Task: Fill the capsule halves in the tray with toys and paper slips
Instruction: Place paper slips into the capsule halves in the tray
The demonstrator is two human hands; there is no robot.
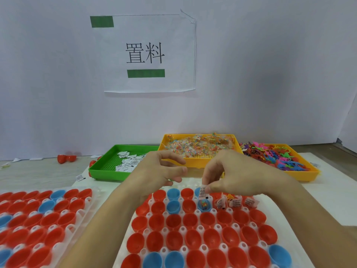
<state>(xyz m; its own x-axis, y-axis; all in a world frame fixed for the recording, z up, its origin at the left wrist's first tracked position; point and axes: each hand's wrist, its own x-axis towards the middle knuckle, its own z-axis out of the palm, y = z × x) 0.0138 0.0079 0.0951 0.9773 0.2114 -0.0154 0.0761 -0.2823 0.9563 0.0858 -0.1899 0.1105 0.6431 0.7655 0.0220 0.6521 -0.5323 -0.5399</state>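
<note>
Presently the right hand [229,175] pinches a paper slip [202,192] between thumb and fingers [209,189], holding it upright just above a blue capsule half [204,206] in the second row of the white tray [199,228]; that half already contains a small multicoloured toy. The left hand [158,171] hovers beside it over the tray's far edge, fingers loosely curled and spread, holding nothing. To the right of the blue half, three halves in the same row each carry a slip, and one shows an orange toy. The remaining red and blue halves in the tray appear unfilled. A second tray of red and blue halves [44,215] lies to the left on the tabletop [38,175]. Behind, a green bin [108,165] holds loose slips, a yellow bin [199,147] holds small clear packets of coloured beads, and an orange bin [301,171] holds coloured rubbery figures. A printed sign [146,53] hangs on the wall.
</note>
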